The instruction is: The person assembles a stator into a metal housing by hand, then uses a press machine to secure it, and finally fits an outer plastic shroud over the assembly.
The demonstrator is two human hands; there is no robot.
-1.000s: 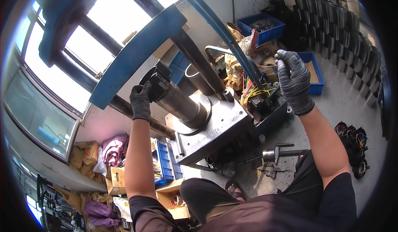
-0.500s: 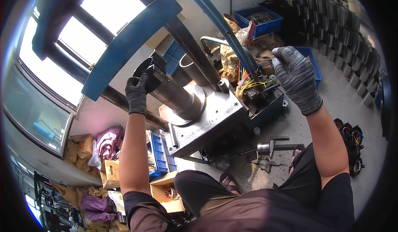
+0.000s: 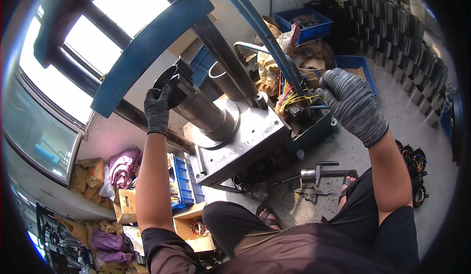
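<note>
My left hand (image 3: 158,110), in a dark grey knit glove, pinches the near edge of a black ribbed housing (image 3: 182,90). That housing sits tilted in view on top of a thick metal cylinder (image 3: 208,114), which stands on the steel bed (image 3: 245,134) of a blue press. Above the housing arches the press's blue crosspiece (image 3: 152,48), apart from it. My right hand (image 3: 355,107), gloved alike, is curled closed beside a small metal fitting (image 3: 320,92) and coloured wires (image 3: 289,97). Whatever its fingers hold, if anything, is hidden.
Stacked metal cylinders (image 3: 397,43) line the right wall. Blue crates (image 3: 304,26) and paper bags stand behind the press. By my left arm are a blue bin (image 3: 184,181) and a cardboard box (image 3: 189,220). Metal tools (image 3: 314,176) lie on the floor.
My right hand has come down a little toward me, still curled. My left hand keeps its place on the ribbed housing. The whole view has shifted slightly.
</note>
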